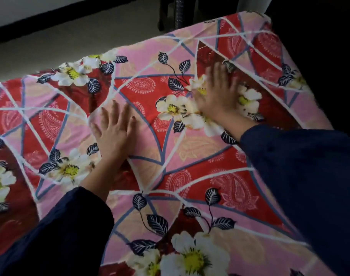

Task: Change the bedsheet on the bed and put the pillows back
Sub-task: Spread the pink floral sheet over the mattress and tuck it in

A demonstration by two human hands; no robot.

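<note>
We see the bedsheet (182, 160) run off the left and bottom edges, so we cannot tell how far it reaches, and it hides the bed beneath. Our right hand (217, 94) is smeared with blur, its fingers hard to separate. The left hand (114, 134) lies palm down, so its palm is hidden. The left sleeve (60, 236) and right sleeve (309, 186) are cut by the frame. Right of the bed all is too dark to read, and the dark furniture (176, 12) at the top is cropped.

Single head-worn wide-angle view, looking forward and steeply down onto the bedsheet (182, 160) from its near edge. Close in: left hand (114, 134) and right hand (218, 96) mid-frame, sleeves (60, 236) in the lower corners. Rolled off level, with floor (70, 42) strip at top left beyond the far edge.
</note>
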